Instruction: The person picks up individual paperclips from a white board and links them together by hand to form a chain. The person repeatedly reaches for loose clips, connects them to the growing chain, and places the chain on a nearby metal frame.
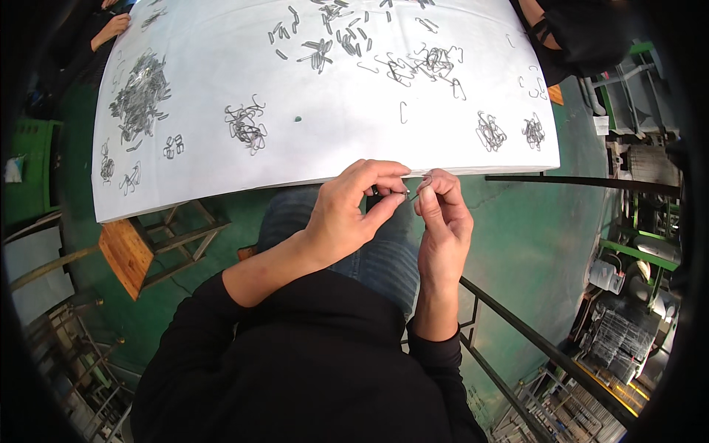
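At the table's near edge my left hand (pixel 347 210) is closed in a pinch, thumb against fingertips, on a small dark metal piece (pixel 404 193). Facing it, my right hand (pixel 442 229) pinches a thin bent wire (pixel 415 195) between thumb and forefinger. The two pieces meet or nearly meet; fingers hide most of both, so I cannot tell whether they are joined. Beyond my hands one wire hook (pixel 403 112) lies alone on the white-covered table (pixel 332 136). A heap of wire hooks (pixel 247 127) lies to the left, another pile of hooks (pixel 437 62) farther off.
Short metal strips (pixel 140 96) are heaped at left; more loose strips (pixel 319 55) lie at the far middle. Small wire piles (pixel 490 133) sit at right. Other people's arms, one with a hand (pixel 112 29), reach the far corners. A wooden stool (pixel 127 255) stands below left.
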`<state>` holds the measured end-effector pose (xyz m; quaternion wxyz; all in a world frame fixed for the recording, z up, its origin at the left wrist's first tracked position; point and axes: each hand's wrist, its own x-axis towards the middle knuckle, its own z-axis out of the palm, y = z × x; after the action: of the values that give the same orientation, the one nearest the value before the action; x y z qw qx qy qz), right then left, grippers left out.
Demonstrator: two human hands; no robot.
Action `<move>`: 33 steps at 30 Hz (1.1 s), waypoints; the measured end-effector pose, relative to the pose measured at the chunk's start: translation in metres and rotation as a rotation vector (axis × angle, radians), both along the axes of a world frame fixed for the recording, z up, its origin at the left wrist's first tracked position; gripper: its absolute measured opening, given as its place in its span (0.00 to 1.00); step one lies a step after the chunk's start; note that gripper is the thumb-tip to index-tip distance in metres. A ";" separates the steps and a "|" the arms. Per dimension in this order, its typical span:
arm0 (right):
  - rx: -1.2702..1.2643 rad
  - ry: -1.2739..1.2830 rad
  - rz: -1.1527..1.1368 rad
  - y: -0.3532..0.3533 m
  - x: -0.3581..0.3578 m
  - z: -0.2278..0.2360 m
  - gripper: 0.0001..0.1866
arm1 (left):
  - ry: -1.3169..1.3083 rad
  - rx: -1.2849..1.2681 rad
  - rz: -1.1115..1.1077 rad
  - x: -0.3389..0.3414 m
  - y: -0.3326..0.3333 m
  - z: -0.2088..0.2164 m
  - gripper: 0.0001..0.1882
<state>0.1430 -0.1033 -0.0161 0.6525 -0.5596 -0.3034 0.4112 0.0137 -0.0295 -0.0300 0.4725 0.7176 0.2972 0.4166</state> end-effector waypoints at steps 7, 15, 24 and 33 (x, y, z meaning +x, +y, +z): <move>0.164 -0.211 -0.162 0.000 -0.017 -0.010 0.03 | 0.038 0.220 -0.018 -0.010 0.025 -0.018 0.16; 0.134 -0.258 -0.180 -0.008 -0.014 -0.013 0.04 | 0.728 0.470 0.237 -0.012 0.205 -0.097 0.30; 0.098 -0.259 -0.169 -0.010 -0.011 -0.021 0.04 | 0.945 0.500 -0.249 -0.028 0.136 -0.090 0.34; 0.135 -0.306 -0.164 -0.012 -0.009 -0.019 0.04 | 0.611 0.278 0.179 -0.025 0.184 -0.075 0.09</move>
<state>0.1343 -0.1151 -0.0352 0.6663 -0.5932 -0.3794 0.2454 -0.0115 0.1546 -0.1046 0.2211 0.8376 0.4273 0.2587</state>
